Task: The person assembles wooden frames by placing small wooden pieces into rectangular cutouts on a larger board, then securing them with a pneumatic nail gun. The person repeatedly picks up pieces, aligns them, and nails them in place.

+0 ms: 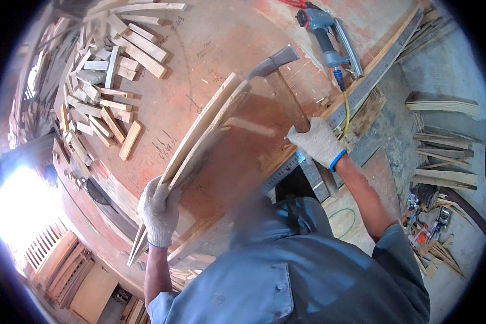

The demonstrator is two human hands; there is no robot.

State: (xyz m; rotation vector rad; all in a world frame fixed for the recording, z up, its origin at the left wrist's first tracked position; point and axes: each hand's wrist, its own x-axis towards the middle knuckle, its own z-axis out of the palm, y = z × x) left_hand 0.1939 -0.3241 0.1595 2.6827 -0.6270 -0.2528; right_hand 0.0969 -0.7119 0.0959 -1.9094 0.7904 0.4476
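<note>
My left hand [159, 211], in a pale knitted glove, is closed around a pair of long, slightly curved wooden strips [202, 127]. They lie side by side, slanting up and away over the workbench [189, 65], with their lower ends sticking out below my hand. In my right hand [317, 143], gloved too with a blue cuff, is a hammer [287, 97] gripped around its wooden handle. The dark metal head, tapered and curved on one side, is raised close to the strips' far ends; whether it touches them I cannot tell.
Several short wood offcuts [127, 137] are heaped at the far left. A handsaw [97, 195] lies by the bench's left edge. At the far right rests a nail gun [325, 40] with a yellow hose [346, 110]. Stacked boards [443, 108] stand on the floor at right.
</note>
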